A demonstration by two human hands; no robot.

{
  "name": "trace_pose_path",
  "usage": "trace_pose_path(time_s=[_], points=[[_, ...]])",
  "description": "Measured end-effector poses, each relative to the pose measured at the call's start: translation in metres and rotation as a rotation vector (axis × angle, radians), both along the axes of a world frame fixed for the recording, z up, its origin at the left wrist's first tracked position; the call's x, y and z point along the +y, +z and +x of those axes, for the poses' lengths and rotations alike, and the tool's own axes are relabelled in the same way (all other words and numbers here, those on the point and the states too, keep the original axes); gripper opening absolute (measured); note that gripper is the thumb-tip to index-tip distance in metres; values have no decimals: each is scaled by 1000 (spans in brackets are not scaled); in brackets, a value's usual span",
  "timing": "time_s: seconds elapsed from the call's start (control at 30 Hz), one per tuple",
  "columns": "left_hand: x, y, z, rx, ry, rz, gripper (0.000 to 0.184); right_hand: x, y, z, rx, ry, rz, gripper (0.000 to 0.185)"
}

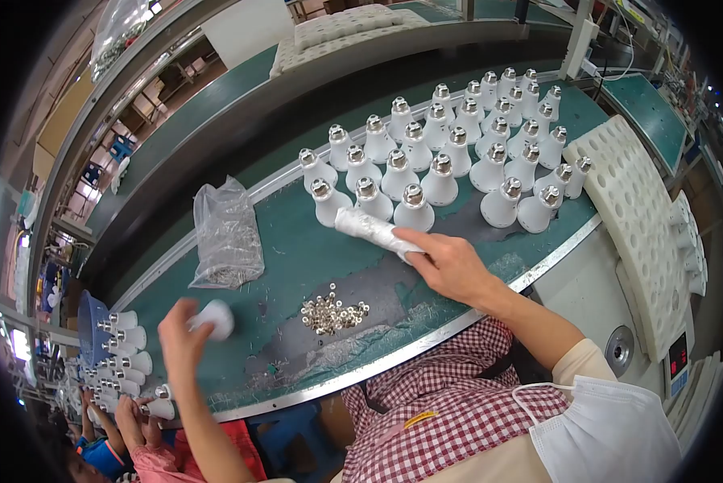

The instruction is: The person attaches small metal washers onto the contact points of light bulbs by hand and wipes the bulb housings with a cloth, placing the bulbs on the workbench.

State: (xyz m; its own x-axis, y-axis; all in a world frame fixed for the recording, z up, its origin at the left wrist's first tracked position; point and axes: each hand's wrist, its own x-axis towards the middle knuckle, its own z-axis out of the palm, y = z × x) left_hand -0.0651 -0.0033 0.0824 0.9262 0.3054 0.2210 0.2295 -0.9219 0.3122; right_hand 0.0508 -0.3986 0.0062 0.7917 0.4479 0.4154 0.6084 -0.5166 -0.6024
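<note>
My left hand is closed round a white light bulb, blurred by motion, over the left part of the green bench. My right hand grips a stick wrapped in white material; what is under the wrapping is hidden. The stick's far end reaches toward the front row of several upright white bulbs with silver caps. Between my hands, a pile of small metal caps lies on a worn dark patch.
A clear plastic bag of thin metal pieces lies at the bench's back left. Several more bulbs and a blue bin stand far left, near another person's hands. On the right leans a white foam tray with holes.
</note>
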Motion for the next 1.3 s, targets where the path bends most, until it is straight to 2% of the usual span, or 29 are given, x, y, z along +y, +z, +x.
trace_pose_path(time_s=[0.1,0.23,0.33,0.37,0.43,0.47,0.5,0.57,0.67,0.8,0.87,0.9,0.97,1.0,1.17,1.3], points=[[-97,-2,48,-44,-254,-245,48,-7,12,-6,38,-14,96,35],[-169,-20,103,13,-578,-140,51,-22,24,-17,40,-58,151,36],[-187,-21,115,61,-621,-216,49,-39,28,-23,42,-109,155,36],[-184,-25,116,65,-628,-217,49,-45,28,-25,49,-137,154,36],[-164,-38,109,-72,-518,-471,48,-53,28,-29,70,-160,181,36],[-156,-40,101,-53,-401,-459,36,-55,27,-30,86,-173,209,36],[-149,-46,93,-45,-399,-453,36,-56,26,-31,93,-174,216,36],[-140,-61,79,94,-402,-237,20,-54,26,-31,162,-162,233,36],[-146,-72,69,59,-403,-207,10,-46,26,-29,186,-133,214,37],[-146,-72,69,40,-433,-161,10,-41,27,-28,148,-98,229,37],[-153,-56,70,158,-212,-488,13,-42,27,-27,139,-112,251,37],[-152,-58,73,160,-215,-490,13,-43,27,-28,140,-116,250,37],[-151,-58,81,-78,-261,-872,15,-44,29,-28,191,-127,256,36],[-154,-54,85,-117,-228,-1019,14,-44,29,-28,191,-127,254,36],[-169,-44,101,-193,-230,-1053,11,-40,30,-29,178,-109,258,36],[-176,-56,106,-306,-297,-872,12,-40,30,-29,164,-107,264,36]])
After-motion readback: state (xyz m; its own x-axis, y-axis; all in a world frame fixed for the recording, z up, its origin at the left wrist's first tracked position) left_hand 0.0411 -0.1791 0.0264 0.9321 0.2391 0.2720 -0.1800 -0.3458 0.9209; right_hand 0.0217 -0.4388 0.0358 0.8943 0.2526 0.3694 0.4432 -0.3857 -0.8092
